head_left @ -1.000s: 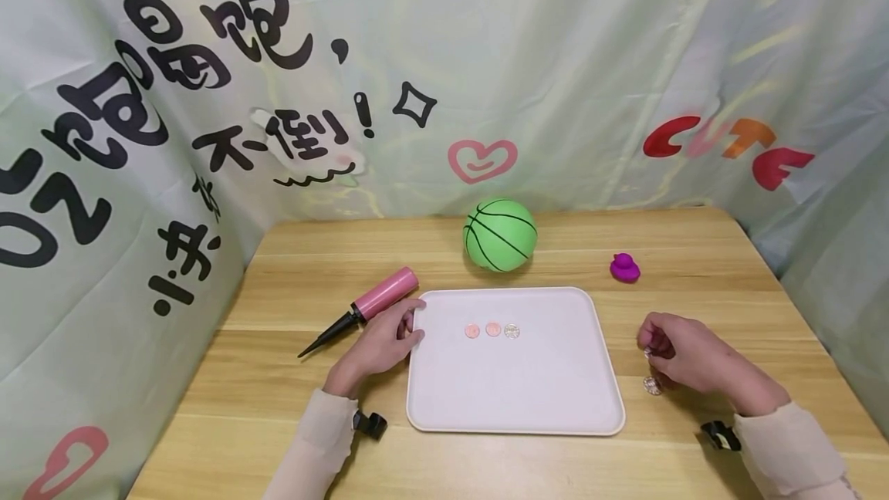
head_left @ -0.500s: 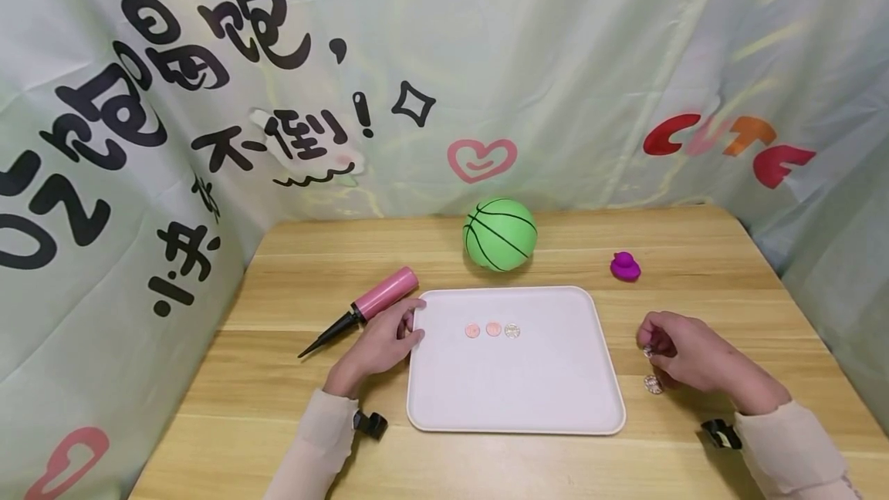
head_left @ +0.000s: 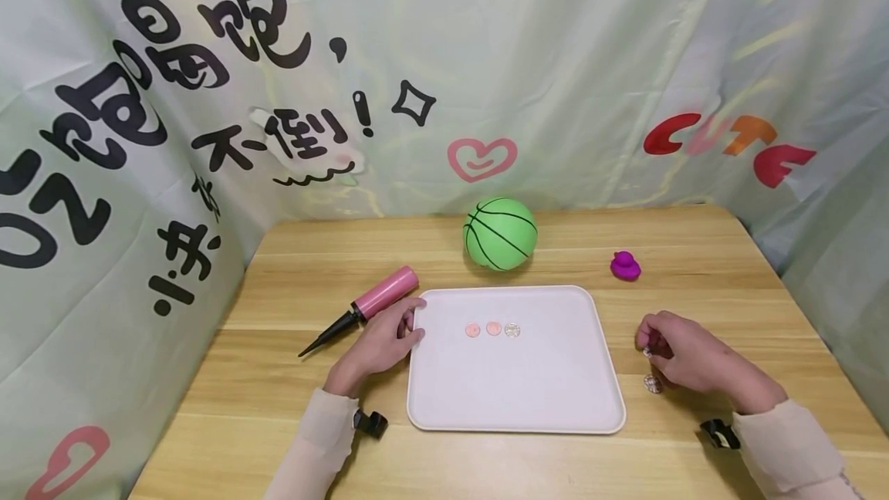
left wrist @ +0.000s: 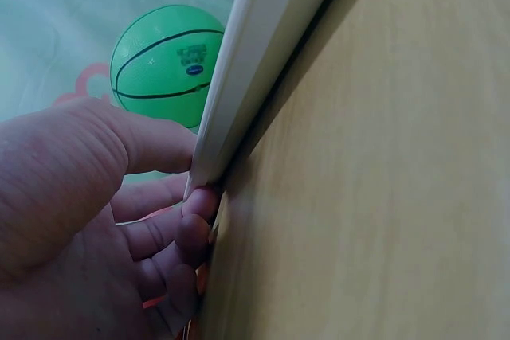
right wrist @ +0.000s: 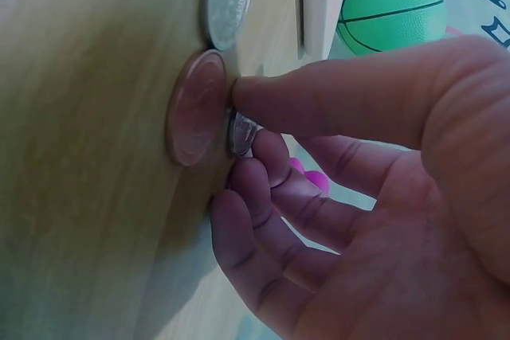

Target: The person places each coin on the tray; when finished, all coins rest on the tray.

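My left hand (head_left: 375,342) grips the left rim of a white rectangular tray (head_left: 517,392), thumb on top and fingers curled below the edge. Three coins lie in a row on the tray: two copper coins (head_left: 494,328) and a silver coin (head_left: 512,329). Right of the tray, my right hand (head_left: 687,352) pinches a silver coin (right wrist: 242,133) between thumb and fingertips, close to the tabletop. Beside these fingertips, the right wrist view shows a copper coin (right wrist: 197,109) and another silver coin (right wrist: 229,1) flat on the wood. My palm hides part of this spot in the head view.
A green ball (head_left: 500,234) with black lines sits behind the tray. A pink and black hand pump (head_left: 382,293) lies by my left hand. A small purple duck (head_left: 625,266) stands at the back right. A printed curtain (head_left: 556,83) borders the wooden table (head_left: 278,407).
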The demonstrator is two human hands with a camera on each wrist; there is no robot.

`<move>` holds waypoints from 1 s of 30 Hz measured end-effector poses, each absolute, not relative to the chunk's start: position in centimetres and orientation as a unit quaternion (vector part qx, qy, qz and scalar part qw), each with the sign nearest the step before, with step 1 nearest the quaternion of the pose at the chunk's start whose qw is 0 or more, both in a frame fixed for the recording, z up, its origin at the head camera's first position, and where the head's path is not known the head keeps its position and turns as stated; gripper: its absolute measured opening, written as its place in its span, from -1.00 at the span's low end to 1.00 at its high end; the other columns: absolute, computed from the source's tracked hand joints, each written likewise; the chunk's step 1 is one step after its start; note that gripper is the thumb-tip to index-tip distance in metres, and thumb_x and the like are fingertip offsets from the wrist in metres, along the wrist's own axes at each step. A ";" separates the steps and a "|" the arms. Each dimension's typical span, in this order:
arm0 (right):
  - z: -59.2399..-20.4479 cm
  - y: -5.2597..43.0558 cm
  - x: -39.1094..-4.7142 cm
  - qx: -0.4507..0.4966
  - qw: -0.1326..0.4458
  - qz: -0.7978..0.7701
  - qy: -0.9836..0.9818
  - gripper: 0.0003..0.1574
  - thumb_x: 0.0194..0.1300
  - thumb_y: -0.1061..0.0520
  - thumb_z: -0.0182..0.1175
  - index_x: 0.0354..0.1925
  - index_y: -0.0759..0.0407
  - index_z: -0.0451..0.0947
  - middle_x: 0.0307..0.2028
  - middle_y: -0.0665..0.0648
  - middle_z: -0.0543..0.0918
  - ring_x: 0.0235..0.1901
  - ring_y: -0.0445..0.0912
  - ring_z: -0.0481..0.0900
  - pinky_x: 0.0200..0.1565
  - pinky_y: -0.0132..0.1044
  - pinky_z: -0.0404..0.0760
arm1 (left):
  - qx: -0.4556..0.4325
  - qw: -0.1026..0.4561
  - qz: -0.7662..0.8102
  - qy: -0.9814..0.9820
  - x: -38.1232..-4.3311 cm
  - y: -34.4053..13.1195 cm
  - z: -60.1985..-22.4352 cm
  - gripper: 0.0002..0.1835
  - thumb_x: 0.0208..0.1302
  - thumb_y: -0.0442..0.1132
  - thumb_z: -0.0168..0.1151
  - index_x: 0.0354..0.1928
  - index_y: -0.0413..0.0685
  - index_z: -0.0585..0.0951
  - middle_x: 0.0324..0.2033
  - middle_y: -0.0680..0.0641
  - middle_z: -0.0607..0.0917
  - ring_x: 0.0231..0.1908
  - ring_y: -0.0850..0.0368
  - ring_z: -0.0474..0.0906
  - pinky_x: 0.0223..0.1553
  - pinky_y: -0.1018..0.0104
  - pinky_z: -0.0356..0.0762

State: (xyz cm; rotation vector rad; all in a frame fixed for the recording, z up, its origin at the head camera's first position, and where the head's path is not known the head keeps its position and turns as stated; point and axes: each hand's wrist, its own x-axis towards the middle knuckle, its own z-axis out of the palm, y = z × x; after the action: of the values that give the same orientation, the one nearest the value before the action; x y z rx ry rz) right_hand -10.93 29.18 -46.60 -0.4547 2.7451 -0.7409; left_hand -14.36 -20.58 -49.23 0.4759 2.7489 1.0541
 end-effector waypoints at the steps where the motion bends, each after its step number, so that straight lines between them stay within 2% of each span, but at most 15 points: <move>1: -46.6 29.2 -10.9 -0.157 0.128 -0.253 0.946 -0.69 0.24 0.48 0.36 -0.21 0.16 0.52 -0.28 0.05 0.54 -0.29 -0.12 0.45 -0.28 -0.35 0.48 | 0.162 0.077 0.356 0.917 -14.4 -20.6 -49.3 -0.47 0.50 -0.29 0.38 0.45 -0.13 0.54 -0.25 0.04 0.56 -0.34 0.24 0.44 -0.27 0.42 0.41; 9: -46.8 29.0 -10.7 -0.168 0.129 -0.257 0.943 -0.69 0.23 0.48 0.34 -0.22 0.15 0.52 -0.34 0.01 0.51 -0.35 -0.20 0.41 -0.31 -0.35 0.44 | 0.224 0.024 0.372 0.900 -14.8 -21.6 -51.4 -0.52 0.52 -0.23 0.36 0.38 -0.19 0.54 -0.28 0.03 0.54 -0.37 0.26 0.42 -0.36 0.38 0.39; 12: -46.9 29.0 -10.6 -0.169 0.139 -0.275 0.936 -0.69 0.25 0.50 0.28 -0.20 0.17 0.50 -0.38 0.00 0.51 -0.41 -0.25 0.43 -0.34 -0.36 0.45 | 0.201 0.042 0.372 0.905 -14.5 -21.2 -50.4 -0.51 0.49 -0.25 0.38 0.39 -0.17 0.56 -0.28 0.04 0.55 -0.36 0.25 0.44 -0.32 0.40 0.42; 16: -46.8 29.0 -10.6 -0.162 0.127 -0.271 0.940 -0.68 0.26 0.49 0.32 -0.18 0.17 0.50 -0.34 0.00 0.54 -0.36 -0.24 0.45 -0.31 -0.36 0.50 | 0.172 0.065 0.364 0.913 -14.3 -20.8 -49.5 -0.48 0.48 -0.28 0.38 0.42 -0.15 0.55 -0.26 0.04 0.56 -0.34 0.24 0.44 -0.28 0.40 0.42; 22: -46.7 29.1 -10.7 -0.151 0.108 -0.261 0.947 -0.67 0.26 0.46 0.41 -0.19 0.17 0.50 -0.32 -0.01 0.60 -0.32 -0.24 0.47 -0.29 -0.36 0.55 | 0.194 0.036 0.367 0.909 -14.3 -20.9 -49.9 -0.51 0.46 -0.31 0.39 0.37 -0.20 0.56 -0.29 0.04 0.55 -0.37 0.29 0.42 -0.31 0.43 0.41; 30: -46.8 29.1 -10.6 -0.154 0.098 -0.267 0.946 -0.60 0.22 0.50 0.43 -0.20 0.15 0.46 -0.31 -0.01 0.59 -0.32 -0.26 0.47 -0.29 -0.36 0.54 | 0.183 0.055 0.373 0.908 -14.9 -21.3 -50.9 -0.50 0.49 -0.25 0.39 0.41 -0.09 0.56 -0.27 0.06 0.55 -0.35 0.26 0.45 -0.31 0.40 0.43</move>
State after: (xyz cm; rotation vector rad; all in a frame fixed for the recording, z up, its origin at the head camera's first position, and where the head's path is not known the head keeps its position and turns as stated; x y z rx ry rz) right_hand -10.63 29.09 -46.85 -0.4547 2.8003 -0.7896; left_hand -14.87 -21.33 -50.91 0.5565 2.7570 1.1321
